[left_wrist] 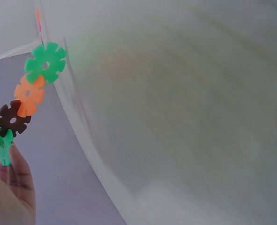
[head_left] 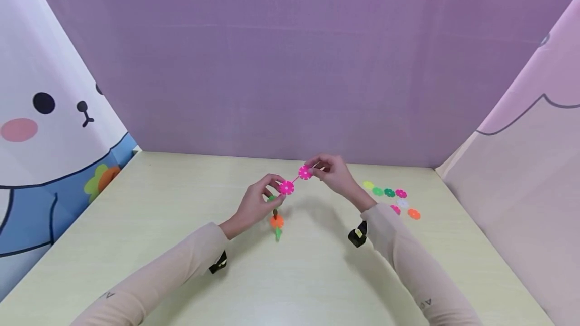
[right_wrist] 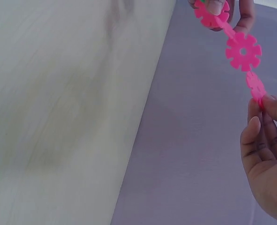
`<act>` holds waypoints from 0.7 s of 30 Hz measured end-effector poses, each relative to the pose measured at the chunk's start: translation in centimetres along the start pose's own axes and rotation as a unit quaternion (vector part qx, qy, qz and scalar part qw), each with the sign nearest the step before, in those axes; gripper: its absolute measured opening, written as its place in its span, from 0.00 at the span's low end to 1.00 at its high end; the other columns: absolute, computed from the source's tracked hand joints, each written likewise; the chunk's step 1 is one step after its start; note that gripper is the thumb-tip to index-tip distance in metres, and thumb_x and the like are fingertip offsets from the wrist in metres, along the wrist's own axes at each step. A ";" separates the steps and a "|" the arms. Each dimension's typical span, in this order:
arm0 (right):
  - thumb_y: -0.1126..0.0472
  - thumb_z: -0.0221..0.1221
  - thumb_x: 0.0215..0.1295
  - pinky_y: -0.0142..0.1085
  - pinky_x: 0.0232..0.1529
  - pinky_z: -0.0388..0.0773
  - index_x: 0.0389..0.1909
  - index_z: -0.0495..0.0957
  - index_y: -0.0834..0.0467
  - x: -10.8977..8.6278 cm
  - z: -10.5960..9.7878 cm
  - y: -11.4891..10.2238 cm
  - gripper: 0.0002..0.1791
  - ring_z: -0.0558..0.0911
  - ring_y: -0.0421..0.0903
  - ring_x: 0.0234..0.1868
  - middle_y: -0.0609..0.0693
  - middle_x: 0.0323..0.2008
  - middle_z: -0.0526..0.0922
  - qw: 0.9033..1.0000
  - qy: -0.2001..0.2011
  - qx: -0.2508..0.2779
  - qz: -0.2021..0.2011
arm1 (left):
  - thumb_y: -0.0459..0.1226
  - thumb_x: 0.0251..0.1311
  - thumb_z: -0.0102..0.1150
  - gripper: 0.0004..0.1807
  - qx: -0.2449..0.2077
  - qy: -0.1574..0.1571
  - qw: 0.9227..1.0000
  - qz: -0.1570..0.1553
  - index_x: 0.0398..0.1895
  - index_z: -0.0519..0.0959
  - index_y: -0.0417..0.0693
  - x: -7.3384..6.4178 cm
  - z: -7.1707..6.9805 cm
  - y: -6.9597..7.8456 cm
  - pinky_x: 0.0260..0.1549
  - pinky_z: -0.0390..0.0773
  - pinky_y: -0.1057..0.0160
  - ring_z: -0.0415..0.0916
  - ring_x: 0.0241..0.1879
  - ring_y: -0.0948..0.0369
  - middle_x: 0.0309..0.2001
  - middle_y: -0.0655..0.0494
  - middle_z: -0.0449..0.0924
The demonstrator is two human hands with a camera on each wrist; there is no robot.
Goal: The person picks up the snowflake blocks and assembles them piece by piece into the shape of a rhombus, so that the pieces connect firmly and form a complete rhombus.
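Note:
A chain of notched plastic snowflake discs spans both hands above the table. My left hand (head_left: 254,205) pinches it at a pink disc (head_left: 287,187). Below that hand hang a green disc (left_wrist: 4,149), a brown disc (left_wrist: 12,120), an orange disc (left_wrist: 29,96) and another green disc (left_wrist: 45,64) at the free end. Pink discs run from the left hand toward my right hand (head_left: 334,174), among them a face-on one (right_wrist: 243,51). The right hand holds the chain's pink end disc (right_wrist: 255,86) between thumb and fingers, partly hiding it.
Several loose discs lie on the right of the pale table (head_left: 181,185), among them a yellow disc (head_left: 368,184), a dark green disc (head_left: 389,192), a white disc (head_left: 402,203) and an orange disc (head_left: 414,214). A purple backdrop (head_left: 290,64) rises behind the table, with printed sheets at both sides.

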State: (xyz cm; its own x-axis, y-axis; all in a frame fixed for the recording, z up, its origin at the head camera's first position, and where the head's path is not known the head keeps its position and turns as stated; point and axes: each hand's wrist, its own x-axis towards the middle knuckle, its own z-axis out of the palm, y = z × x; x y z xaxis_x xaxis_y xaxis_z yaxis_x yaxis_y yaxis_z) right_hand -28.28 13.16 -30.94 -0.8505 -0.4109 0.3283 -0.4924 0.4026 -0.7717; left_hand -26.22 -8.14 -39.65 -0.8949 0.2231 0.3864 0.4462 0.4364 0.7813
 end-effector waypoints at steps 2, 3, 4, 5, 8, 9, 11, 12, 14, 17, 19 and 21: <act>0.74 0.55 0.58 0.26 0.27 0.74 0.39 0.78 0.71 0.1 0.0 0.0 0.08 0.81 0.57 0.34 0.65 0.37 0.82 1.000 -0.004 -0.003 -0.003 | 0.35 0.52 0.63 0.19 0.001 0.000 1.000 -0.002 0.47 0.73 0.59 0.0 0.0 0.0 0.24 0.76 0.66 0.74 0.26 0.61 0.36 0.59 0.78; 0.75 0.55 0.58 0.26 0.27 0.74 0.39 0.78 0.71 0.1 0.0 0.0 0.08 0.81 0.55 0.33 0.65 0.37 0.82 1.000 -0.005 -0.003 -0.003 | 0.35 0.52 0.64 0.19 0.001 0.001 1.000 -0.003 0.47 0.73 0.59 0.0 0.0 0.0 0.24 0.76 0.66 0.74 0.26 0.61 0.36 0.59 0.78; 0.75 0.55 0.58 0.27 0.27 0.74 0.39 0.78 0.71 0.2 0.1 0.0 0.08 0.81 0.53 0.32 0.65 0.37 0.82 1.000 -0.007 -0.004 -0.004 | 0.35 0.52 0.64 0.19 0.000 0.001 1.000 -0.003 0.47 0.73 0.58 0.0 0.0 0.0 0.25 0.76 0.66 0.74 0.26 0.61 0.36 0.59 0.78; 0.75 0.55 0.58 0.27 0.27 0.74 0.39 0.78 0.71 0.2 0.1 0.0 0.09 0.81 0.51 0.32 0.64 0.37 0.82 1.000 -0.009 -0.006 -0.003 | 0.35 0.52 0.64 0.19 0.000 0.002 1.000 -0.003 0.47 0.73 0.58 0.0 0.0 0.0 0.25 0.77 0.66 0.74 0.26 0.61 0.36 0.59 0.78; 0.75 0.55 0.58 0.31 0.28 0.76 0.39 0.78 0.70 0.3 0.1 0.1 0.09 0.80 0.45 0.30 0.64 0.37 0.82 1.000 -0.010 -0.007 -0.002 | 0.34 0.51 0.64 0.19 -0.002 0.003 1.000 -0.003 0.47 0.73 0.58 0.1 0.0 0.0 0.25 0.77 0.66 0.74 0.26 0.60 0.36 0.59 0.78; 0.75 0.55 0.58 0.32 0.28 0.76 0.39 0.78 0.70 0.3 0.1 0.2 0.09 0.79 0.44 0.30 0.64 0.37 0.82 1.000 -0.010 -0.007 -0.003 | 0.33 0.51 0.64 0.19 -0.002 0.002 1.000 -0.003 0.47 0.73 0.58 0.1 0.0 0.0 0.25 0.77 0.66 0.74 0.26 0.60 0.36 0.59 0.78; 0.75 0.54 0.58 0.33 0.27 0.76 0.39 0.78 0.71 0.4 0.1 0.3 0.09 0.80 0.45 0.29 0.65 0.36 0.82 1.000 -0.008 -0.010 -0.006 | 0.33 0.51 0.64 0.20 -0.001 0.001 1.000 -0.004 0.47 0.73 0.58 0.1 0.0 -0.1 0.25 0.77 0.66 0.73 0.26 0.60 0.36 0.59 0.78; 0.75 0.55 0.58 0.33 0.27 0.76 0.39 0.78 0.70 0.5 0.2 0.7 0.09 0.80 0.46 0.30 0.64 0.36 0.82 1.000 -0.007 -0.008 -0.008 | 0.34 0.51 0.64 0.20 0.000 0.000 1.000 -0.004 0.47 0.73 0.58 0.1 0.0 -0.1 0.25 0.77 0.66 0.73 0.26 0.61 0.36 0.59 0.78; 0.74 0.55 0.58 0.33 0.27 0.76 0.39 0.78 0.69 0.7 0.3 1.4 0.08 0.81 0.50 0.31 0.64 0.36 0.82 1.000 -0.006 -0.005 -0.012 | 0.34 0.52 0.64 0.20 0.003 -0.001 1.000 -0.004 0.47 0.73 0.58 0.1 0.0 -0.1 0.26 0.77 0.66 0.73 0.27 0.61 0.36 0.59 0.78; 0.73 0.56 0.58 0.33 0.28 0.77 0.38 0.79 0.67 1.1 0.6 2.6 0.08 0.81 0.54 0.33 0.62 0.37 0.83 1.000 -0.008 0.004 -0.015 | 0.36 0.52 0.63 0.19 0.007 -0.003 1.000 -0.003 0.48 0.73 0.59 0.1 0.0 -0.1 0.26 0.76 0.67 0.74 0.27 0.61 0.37 0.59 0.78; 0.72 0.57 0.58 0.33 0.29 0.78 0.38 0.80 0.65 1.2 0.7 3.1 0.08 0.82 0.53 0.33 0.60 0.36 0.83 1.000 -0.008 0.005 -0.016 | 0.36 0.52 0.63 0.19 0.008 -0.002 1.000 -0.003 0.48 0.73 0.60 0.1 0.0 -0.1 0.26 0.77 0.66 0.74 0.27 0.62 0.36 0.59 0.78; 0.72 0.57 0.58 0.33 0.29 0.78 0.37 0.80 0.64 1.2 0.8 3.2 0.08 0.82 0.50 0.31 0.59 0.35 0.83 1.000 -0.006 0.003 -0.017 | 0.36 0.52 0.63 0.19 0.006 -0.002 1.000 -0.002 0.48 0.73 0.60 0.0 0.0 -0.1 0.26 0.77 0.67 0.74 0.27 0.62 0.36 0.60 0.78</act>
State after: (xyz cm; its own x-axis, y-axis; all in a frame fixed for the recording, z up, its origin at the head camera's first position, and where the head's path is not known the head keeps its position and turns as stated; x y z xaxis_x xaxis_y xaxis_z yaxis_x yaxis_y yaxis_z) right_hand -30.75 13.29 -33.40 -0.8304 -0.4352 0.3479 -0.5205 0.3833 -0.7630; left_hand -26.31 -8.19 -39.73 -0.8971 0.2237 0.3810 0.4419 0.4473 0.7776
